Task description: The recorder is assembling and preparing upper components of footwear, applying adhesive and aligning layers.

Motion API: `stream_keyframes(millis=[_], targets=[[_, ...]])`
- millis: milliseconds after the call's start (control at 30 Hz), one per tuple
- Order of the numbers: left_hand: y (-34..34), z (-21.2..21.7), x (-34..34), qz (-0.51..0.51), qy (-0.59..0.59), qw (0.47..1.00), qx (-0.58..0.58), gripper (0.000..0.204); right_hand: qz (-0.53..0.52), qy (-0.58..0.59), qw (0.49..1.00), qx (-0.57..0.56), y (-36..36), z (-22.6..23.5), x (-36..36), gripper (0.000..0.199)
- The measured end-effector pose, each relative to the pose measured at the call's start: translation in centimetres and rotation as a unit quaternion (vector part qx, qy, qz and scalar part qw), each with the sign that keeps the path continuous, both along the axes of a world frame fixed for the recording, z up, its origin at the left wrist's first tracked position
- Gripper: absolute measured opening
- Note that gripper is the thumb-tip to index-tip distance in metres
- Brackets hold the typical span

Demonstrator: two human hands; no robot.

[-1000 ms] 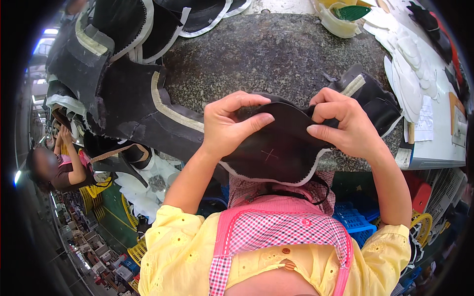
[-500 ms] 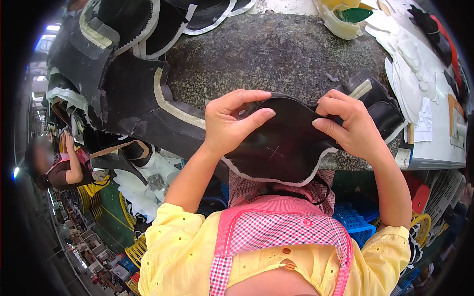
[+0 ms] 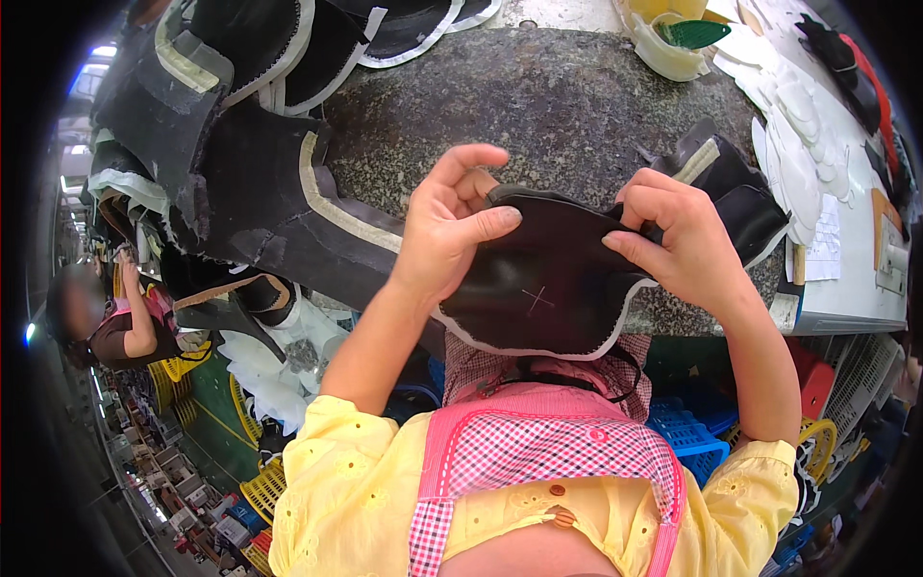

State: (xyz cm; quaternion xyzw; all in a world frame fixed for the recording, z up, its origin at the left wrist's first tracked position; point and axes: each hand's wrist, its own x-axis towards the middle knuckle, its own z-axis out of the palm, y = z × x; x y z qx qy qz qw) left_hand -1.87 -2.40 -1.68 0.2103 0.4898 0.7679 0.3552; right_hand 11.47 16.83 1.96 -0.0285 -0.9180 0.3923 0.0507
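Observation:
A black leather shoe upper piece (image 3: pixel 538 279) with a white stitched lower edge and a pale cross mark hangs between my two hands. My left hand (image 3: pixel 457 226) grips its top left edge, thumb on the near face and index finger lifted off. The top right edge is pinched by my right hand (image 3: pixel 668 226), thumb in front and fingers curled behind. Beyond my right hand lies another black piece with a pale strip (image 3: pixel 745 197). Left of my left hand spreads a large black piece edged with cream tape (image 3: pixel 327 192).
The worn dark tabletop (image 3: pixel 538 106) lies ahead. At far right stand a pale glue pot (image 3: pixel 668 58) with a green tool, and many white cut pieces (image 3: pixel 793 106). More black pieces (image 3: pixel 260 38) heap at the left. A blue basket (image 3: pixel 687 438) sits below. A co-worker (image 3: pixel 125 313) is at far left.
My left index finger has lifted off the top edge, and my left thumb has slid slightly left. The top left edge now folds toward me. My right hand has shifted a little left.

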Motion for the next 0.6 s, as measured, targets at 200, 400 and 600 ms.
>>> stream_keyframes(millis=[200,400,600], targets=[[3.4,6.4,0.0,-0.132,0.706,0.642,-0.269,0.078,-0.007,-0.011,1.000,0.012,-1.0,0.6,-0.6,0.017],[4.5,2.8,-1.2,-0.136,0.692,0.665,-0.244,0.057,0.012,-0.005,1.000,-0.011,-1.2,0.2,-0.2,0.018],[3.9,2.9,-1.5,-0.295,0.496,0.766,-0.283,0.058,0.046,-0.037,0.998,-0.034,-0.6,-0.4,-0.2,0.025]])
